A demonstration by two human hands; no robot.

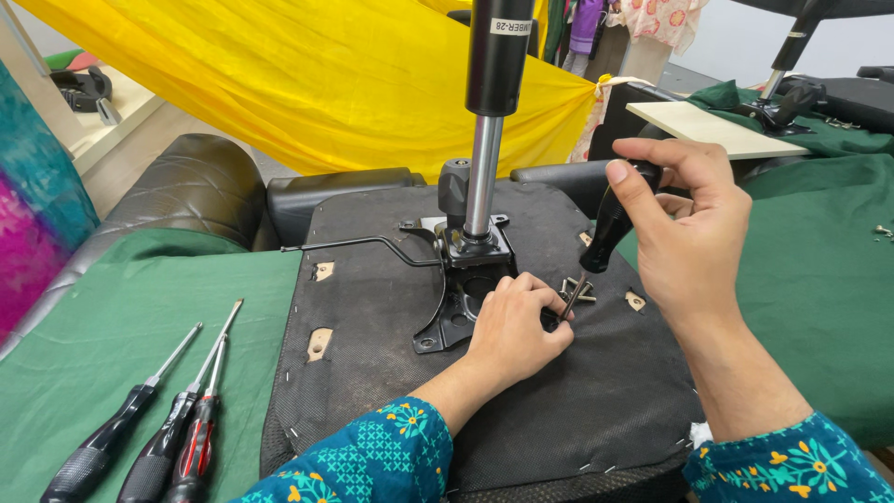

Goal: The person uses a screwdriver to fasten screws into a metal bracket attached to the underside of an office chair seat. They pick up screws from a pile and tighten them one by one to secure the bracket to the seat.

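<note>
Black fabric: the underside of an upturned chair seat (391, 391) lies on the green cloth (112, 317) before you, staples along its edge.
Mechanism: a black metal plate (456, 307) sits at the seat's middle, with a gas cylinder (484, 177) rising from it and a thin lever rod (363, 244) running off to your left.
Left hand: your left hand (517, 326) rests on the seat just beside the plate, fingers curled and pinched at the tip of the screwdriver; what they grip there is hidden.
Right hand: your right hand (684, 233) is wrapped closed around the black handle of a screwdriver (601, 237), its shaft slanting down to your left fingers.
Fasteners: a small heap of loose screws (577, 289) lies on the seat, just behind the tip.
Spare tools: 3 screwdrivers (154, 433) lie side by side on the cloth, well apart to your left.
Backdrop: yellow fabric (307, 74) hangs behind the seat.
</note>
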